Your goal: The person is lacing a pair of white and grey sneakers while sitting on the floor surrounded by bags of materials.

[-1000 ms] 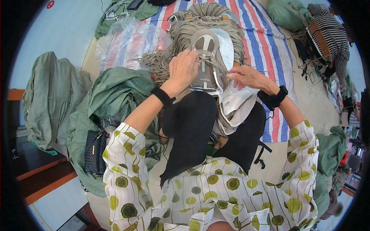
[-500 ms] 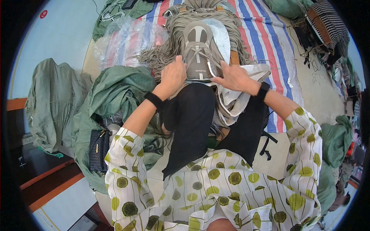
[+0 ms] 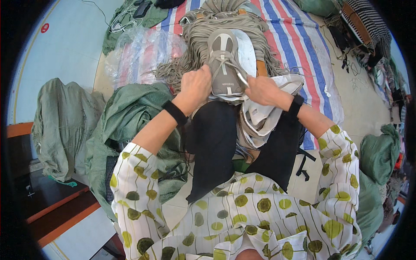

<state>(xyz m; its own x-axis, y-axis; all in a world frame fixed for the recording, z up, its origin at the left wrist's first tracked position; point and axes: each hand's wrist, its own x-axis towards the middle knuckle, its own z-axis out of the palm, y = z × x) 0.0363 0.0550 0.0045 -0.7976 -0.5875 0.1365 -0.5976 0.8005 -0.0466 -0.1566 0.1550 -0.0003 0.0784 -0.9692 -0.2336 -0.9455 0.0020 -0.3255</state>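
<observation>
A taupe-grey shoe upper (image 3: 227, 80) with pale strips and a printed heel or tongue area lies in front of my knees, laced across its middle. My left hand (image 3: 196, 86) is closed in a fist at its left edge, with a strand of the grey shoelace (image 3: 223, 58) running toward it. At the right edge my right hand (image 3: 262, 90) is closed on the other strand, which curves from the lacing to its fingers. Beneath and to the right lie more off-white and grey shoe uppers (image 3: 260, 120), resting against my right leg.
Beyond the shoe upper lies a large heap of grey laces (image 3: 195, 47) on a red, white and blue striped sheet (image 3: 299, 47). Clear plastic (image 3: 138, 56) is at the far left. Green woven sacks (image 3: 134, 108) stand close by my left arm; another green sack (image 3: 379, 156) is on the right.
My right hand's fingers have closed tighter, and the lace strand beside it has shifted. Both hands stay beside the upper. The whole view has shifted slightly.
</observation>
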